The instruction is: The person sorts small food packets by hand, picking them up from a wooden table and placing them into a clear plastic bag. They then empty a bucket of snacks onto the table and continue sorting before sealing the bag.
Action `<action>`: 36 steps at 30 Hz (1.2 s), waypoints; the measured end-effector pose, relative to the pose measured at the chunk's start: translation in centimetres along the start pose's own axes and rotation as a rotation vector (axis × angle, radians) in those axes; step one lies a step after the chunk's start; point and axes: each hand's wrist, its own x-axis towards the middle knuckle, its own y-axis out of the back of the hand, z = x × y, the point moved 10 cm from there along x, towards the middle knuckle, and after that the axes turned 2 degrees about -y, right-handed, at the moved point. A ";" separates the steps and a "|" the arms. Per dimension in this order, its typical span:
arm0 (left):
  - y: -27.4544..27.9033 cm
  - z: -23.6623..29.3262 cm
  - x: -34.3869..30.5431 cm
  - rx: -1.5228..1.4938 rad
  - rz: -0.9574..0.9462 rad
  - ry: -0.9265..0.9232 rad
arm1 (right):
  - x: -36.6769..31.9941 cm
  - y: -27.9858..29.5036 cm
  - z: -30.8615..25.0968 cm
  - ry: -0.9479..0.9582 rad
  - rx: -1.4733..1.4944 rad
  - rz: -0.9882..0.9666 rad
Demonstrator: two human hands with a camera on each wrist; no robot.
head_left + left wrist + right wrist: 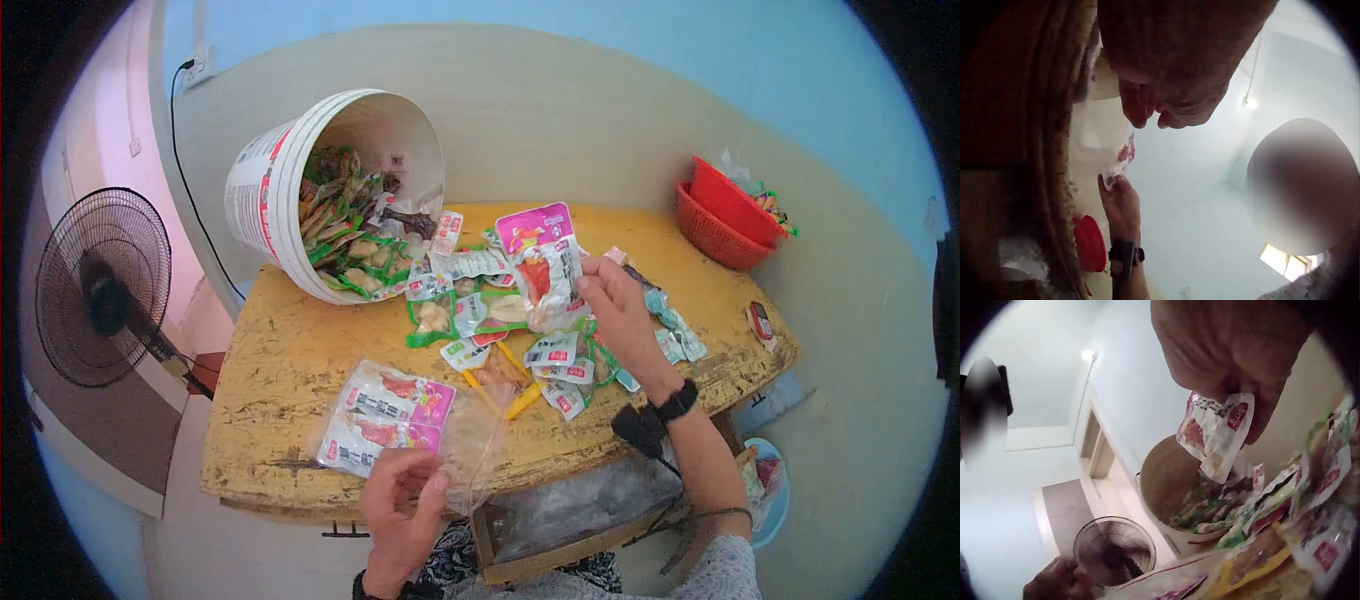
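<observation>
My right hand (625,310) pinches a pink-and-white snack packet (540,268) by its edge, raised over the pile on the table. Printed meat shows on the packet's front, and the right wrist view shows its white side (1219,428). Near the table's front edge, my left hand (405,510) has its fingers curled at the mouth of a clear plastic bag (475,440). Inside this bag lie pink-and-white packets (385,420) of the same look. Between the hands and the bucket spreads a heap of mixed snack packets (490,315), some green-edged, one yellow-edged.
A white bucket (265,190) lies on its side at the back left, with packets spilling from it. Red plastic baskets (725,225) stand at the back right, near a small red-and-black object (762,322). Below the front edge, a drawer (580,510) is pulled out. A fan (105,285) stands left.
</observation>
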 end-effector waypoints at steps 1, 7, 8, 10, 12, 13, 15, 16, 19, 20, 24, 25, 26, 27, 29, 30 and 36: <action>0.6 0.4 -0.3 -0.039 0.054 -0.007 | -1.2 -0.3 -1.0 -0.017 -0.012 -0.009; -0.9 4.5 0.4 -0.106 0.103 -0.007 | -7.6 -4.1 -7.7 -0.094 -0.015 -0.172; -1.7 4.5 0.7 -0.182 0.100 0.026 | -8.4 -4.7 -9.1 -0.103 -0.034 -0.222; -2.9 4.4 1.2 -0.344 0.089 0.087 | -9.9 -5.5 -11.4 -0.118 -0.081 -0.315; -3.4 4.1 1.0 -0.413 0.040 0.165 | -11.7 -6.6 -12.8 -0.045 -0.165 -0.429; -3.6 3.9 0.8 -0.449 0.016 0.205 | -12.7 -7.2 -13.1 -0.010 -0.208 -0.485; -3.5 3.7 0.5 -0.407 0.011 0.260 | -14.3 -7.3 -12.2 -0.079 -0.126 -0.461; -3.5 3.8 0.4 -0.399 0.013 0.265 | -15.0 -7.3 -11.7 -0.115 -0.085 -0.448; -3.0 3.5 -0.4 -0.421 0.050 0.263 | -17.2 -7.5 -9.3 -0.478 0.280 -0.398; -2.9 3.2 -0.6 -0.440 0.068 0.258 | -17.7 -7.7 -8.9 -0.482 0.317 -0.384; -3.4 3.1 -1.1 -0.449 0.123 0.194 | -19.2 -8.1 -7.9 -0.492 0.264 -0.360; -3.7 3.0 -1.6 -0.454 0.111 0.203 | -19.4 -8.0 -7.9 -0.490 0.203 -0.362; -4.0 3.0 -1.8 -0.458 0.100 0.213 | -19.7 -7.9 -7.5 -0.520 0.262 -0.315; -4.4 3.0 -1.9 -0.474 0.067 0.228 | -20.1 -7.8 -6.9 -0.548 0.322 -0.270; -5.0 3.1 -2.0 -0.506 0.009 0.261 | -20.4 -7.5 -6.6 -0.537 0.333 -0.213; -5.1 2.6 -2.2 -0.487 -0.008 0.282 | -20.3 -7.2 -6.9 -0.495 0.283 -0.202; -5.0 1.3 -2.9 -0.400 -0.034 0.338 | -20.9 -7.5 -6.7 -0.430 0.314 -0.193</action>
